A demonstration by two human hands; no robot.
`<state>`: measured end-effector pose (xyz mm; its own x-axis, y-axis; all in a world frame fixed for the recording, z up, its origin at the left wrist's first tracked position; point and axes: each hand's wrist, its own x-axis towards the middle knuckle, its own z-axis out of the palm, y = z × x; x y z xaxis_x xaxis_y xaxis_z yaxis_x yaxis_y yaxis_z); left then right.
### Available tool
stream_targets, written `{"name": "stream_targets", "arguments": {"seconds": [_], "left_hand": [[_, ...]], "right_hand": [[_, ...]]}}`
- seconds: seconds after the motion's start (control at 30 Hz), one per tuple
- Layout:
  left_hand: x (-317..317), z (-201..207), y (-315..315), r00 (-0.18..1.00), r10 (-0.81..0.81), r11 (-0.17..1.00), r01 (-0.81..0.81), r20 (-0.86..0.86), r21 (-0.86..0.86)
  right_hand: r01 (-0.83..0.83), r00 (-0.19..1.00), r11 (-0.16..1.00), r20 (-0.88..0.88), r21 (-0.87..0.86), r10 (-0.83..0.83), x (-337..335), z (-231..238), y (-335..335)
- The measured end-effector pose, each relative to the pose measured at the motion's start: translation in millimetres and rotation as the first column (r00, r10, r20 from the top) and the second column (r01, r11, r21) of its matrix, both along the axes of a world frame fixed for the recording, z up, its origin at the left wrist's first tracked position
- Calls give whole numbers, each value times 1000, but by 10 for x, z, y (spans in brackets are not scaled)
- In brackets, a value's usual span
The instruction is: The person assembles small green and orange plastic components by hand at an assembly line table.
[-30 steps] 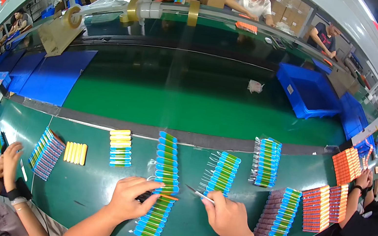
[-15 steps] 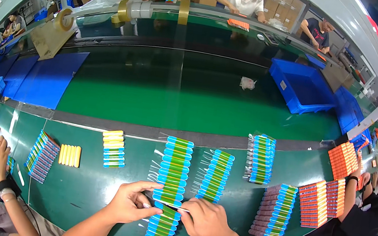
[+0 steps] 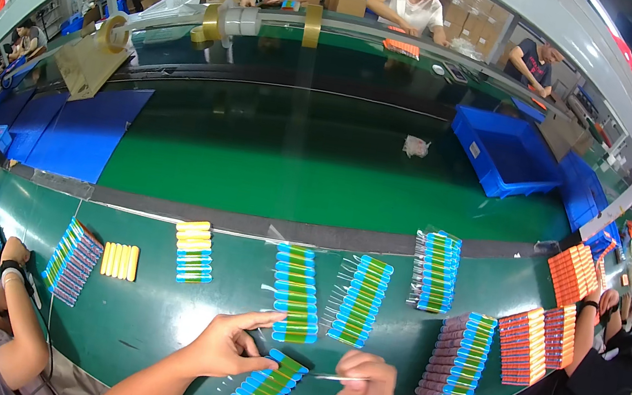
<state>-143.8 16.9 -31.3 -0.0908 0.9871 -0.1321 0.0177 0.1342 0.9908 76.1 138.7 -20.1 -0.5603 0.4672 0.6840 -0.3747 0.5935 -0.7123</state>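
Observation:
My left hand (image 3: 226, 346) has thumb and index finger spread apart. The index fingertip touches the lower end of an upper row of slim blue-and-green sticks (image 3: 295, 285); the thumb rests on the top left corner of a lower row of blue-and-green sticks (image 3: 262, 392), which lies tilted. A gap of bare table separates these rows. To their right, my right hand (image 3: 367, 388) is closed in a pinch on a thin pale blade-like tool (image 3: 339, 378), held apart from both rows. Another blue-and-green row (image 3: 359, 299) with thin leads on its left side lies beyond.
Around lie yellow sticks (image 3: 120, 261), a yellow-and-blue row (image 3: 194, 251), stacked rows (image 3: 435, 271), brownish-and-blue rows (image 3: 458, 357) and orange bundles (image 3: 522, 343). Beyond the table's dark edge (image 3: 246, 224), a blue bin (image 3: 505, 149) sits on the green surface. Co-workers sit around.
The rows, close together before, now lie apart, the lower one tilted and shifted down. My right hand has moved right with the tool, away from the rows. My left hand stays nearly in place.

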Motion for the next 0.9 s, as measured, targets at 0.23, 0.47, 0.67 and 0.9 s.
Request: {"name": "stream_targets", "arguments": {"seconds": [0.23,0.47,0.67,0.9], "left_hand": [[-16,117,71,992,27,999,-31,126,34],[-45,-45,100,978,108,937,-159,176,311],[-24,58,132,860,300,945,-210,-414,249],[184,216,163,349,294,956,-99,-890,276]], "right_hand": [[100,902,900,420,-424,97,114,-39,230],[-98,933,919,288,-382,218,-80,-108,16],[436,888,823,324,-365,-326,-62,-32,414],[625,532,660,390,418,-751,-37,-48,486]]}}
